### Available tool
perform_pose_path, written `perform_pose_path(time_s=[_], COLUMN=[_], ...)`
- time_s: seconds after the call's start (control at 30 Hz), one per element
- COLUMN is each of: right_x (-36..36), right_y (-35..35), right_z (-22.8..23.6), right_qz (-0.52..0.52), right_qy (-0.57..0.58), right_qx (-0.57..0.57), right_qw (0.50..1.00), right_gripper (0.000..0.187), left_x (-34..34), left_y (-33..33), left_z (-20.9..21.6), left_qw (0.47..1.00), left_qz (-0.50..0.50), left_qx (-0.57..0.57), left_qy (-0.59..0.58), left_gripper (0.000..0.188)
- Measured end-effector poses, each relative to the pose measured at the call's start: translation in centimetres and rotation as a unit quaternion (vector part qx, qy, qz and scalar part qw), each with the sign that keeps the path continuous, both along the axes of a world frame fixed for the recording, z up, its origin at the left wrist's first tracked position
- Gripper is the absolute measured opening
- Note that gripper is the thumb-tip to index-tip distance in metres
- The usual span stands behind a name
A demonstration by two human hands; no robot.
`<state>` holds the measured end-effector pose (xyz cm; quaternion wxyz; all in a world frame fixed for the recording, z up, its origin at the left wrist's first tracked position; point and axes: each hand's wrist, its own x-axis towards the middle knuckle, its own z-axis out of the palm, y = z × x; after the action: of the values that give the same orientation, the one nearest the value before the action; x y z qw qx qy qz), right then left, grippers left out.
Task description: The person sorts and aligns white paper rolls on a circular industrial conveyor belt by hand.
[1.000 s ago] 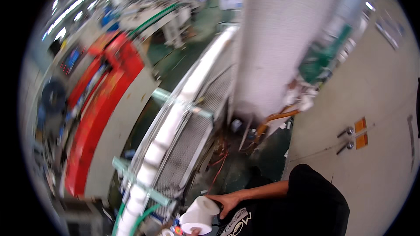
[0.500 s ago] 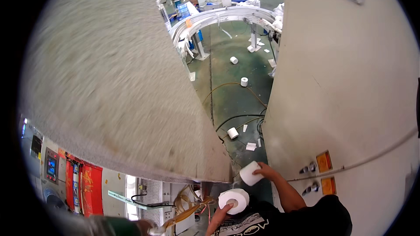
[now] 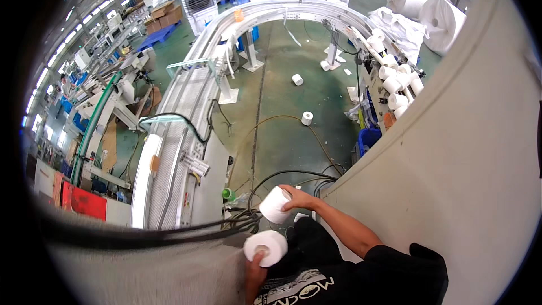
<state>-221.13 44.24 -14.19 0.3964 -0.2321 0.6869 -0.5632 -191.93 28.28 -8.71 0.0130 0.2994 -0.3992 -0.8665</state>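
Observation:
Low in front of my body, my left hand [image 3: 256, 270] grips a white toilet roll [image 3: 272, 242] by its cardboard core, with the round end turned up. Farther ahead and slightly right, my right hand [image 3: 299, 197] is closed around the side of a second toilet roll [image 3: 272, 208], which is tilted. The two rolls are close but apart. On the green floor ahead lie other loose toilet rolls, one standing upright [image 3: 307, 118] and one on its side farther off [image 3: 297, 79].
A curved conveyor [image 3: 180, 101] runs along the left and arches across ahead. Black cables [image 3: 282, 174] and a brown hose [image 3: 271, 117] cross the floor. A beige machine panel [image 3: 429, 192] stands close on my right. Several toilet rolls are heaped [image 3: 398, 79] beyond it, near a blue bin [image 3: 370, 138].
My view has moved forward out of the narrow gap between panels, showing more of the conveyor and hall. Both hands keep their toilet rolls and appear farther left in the picture.

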Motion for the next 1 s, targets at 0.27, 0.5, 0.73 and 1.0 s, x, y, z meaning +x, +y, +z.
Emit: perform_pose_path(time_s=[0.27,0.5,0.73,1.0], right_x=[-17.5,-38.5,-54.8,-61.3], right_y=[-3.8,-9.2,-12.8,-25.7], right_z=[5.4,4.2,10.9,7.2], right_qz=[0.102,0.231,0.133,0.293], right_qy=[0.099,0.123,0.216,-0.091], right_qx=[-0.090,-0.160,-0.111,0.006], right_qw=[0.986,0.952,0.961,0.952], right_gripper=[0.108,0.108,0.059,0.051], left_x=[-24.4,-45.4,-62.9,-65.8], left_y=[-1.3,-6.8,-7.7,-13.0], left_z=[3.1,-3.6,4.8,6.3], left_qw=[0.986,0.990,0.972,0.964], left_qz=[0.075,0.076,0.225,0.253], left_qx=[0.042,0.073,0.014,-0.012], left_qy=[0.144,0.098,0.070,0.087], left_gripper=[0.078,0.060,0.044,0.068])
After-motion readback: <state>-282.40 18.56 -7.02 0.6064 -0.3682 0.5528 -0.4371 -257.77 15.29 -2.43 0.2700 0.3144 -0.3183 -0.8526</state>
